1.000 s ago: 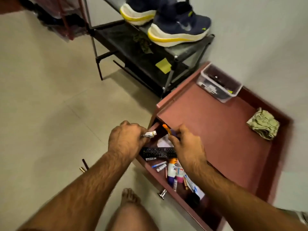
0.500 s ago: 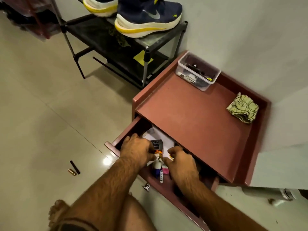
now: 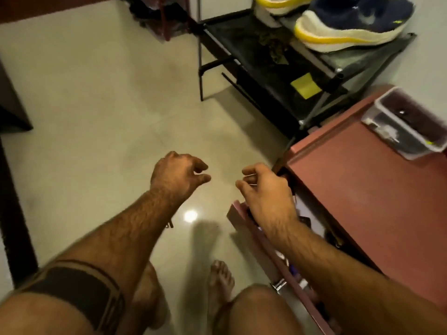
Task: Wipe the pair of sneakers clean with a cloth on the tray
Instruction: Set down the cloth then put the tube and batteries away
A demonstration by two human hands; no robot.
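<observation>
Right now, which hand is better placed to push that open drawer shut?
The right hand, probably. It hangs directly over the open drawer beside the red cabinet, fingers loosely curled and seemingly empty. The left hand hovers over bare floor, farther from the drawer.

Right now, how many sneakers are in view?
2. One navy sneaker with a white and yellow sole sits on the top shelf of the black rack; a second sneaker sits left of it, mostly cut off by the top edge of the frame.
</observation>
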